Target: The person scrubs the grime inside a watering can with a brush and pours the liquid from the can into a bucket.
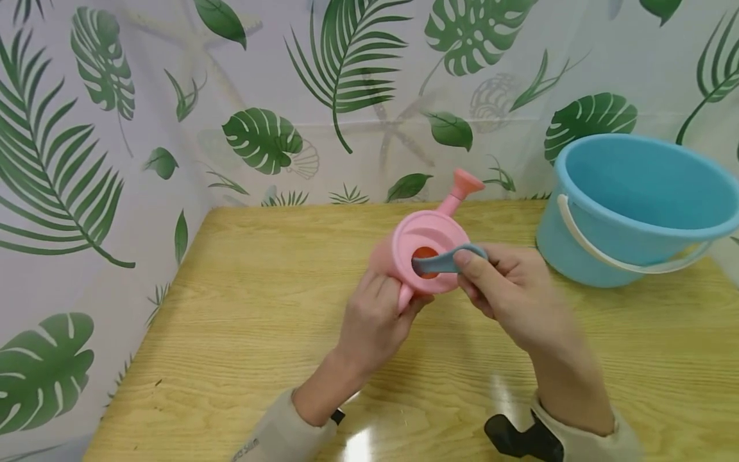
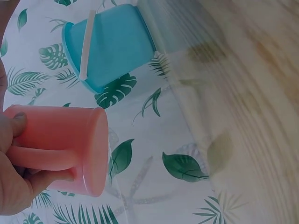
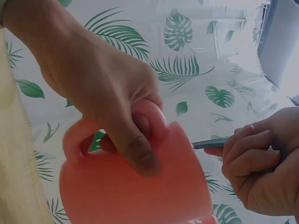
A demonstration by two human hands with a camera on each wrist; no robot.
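Watering can [image 1: 417, 240]: gripped by left hand [image 1: 374, 316] | blue tool [image 1: 443, 262]: pinched by right hand [image 1: 515, 296], end hidden inside can | insertion: apparently done | withdrawal: not yet done

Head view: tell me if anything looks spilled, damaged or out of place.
Nothing stands out: the blue bucket stands upright, the pink watering can shows no damage, and no spill is visible on the table.

Tip of blue utensil [image 1: 444, 262] hidden inside pink watering can [image 1: 411, 236], left-sleeve lettering [image 1: 247, 449] too small to read
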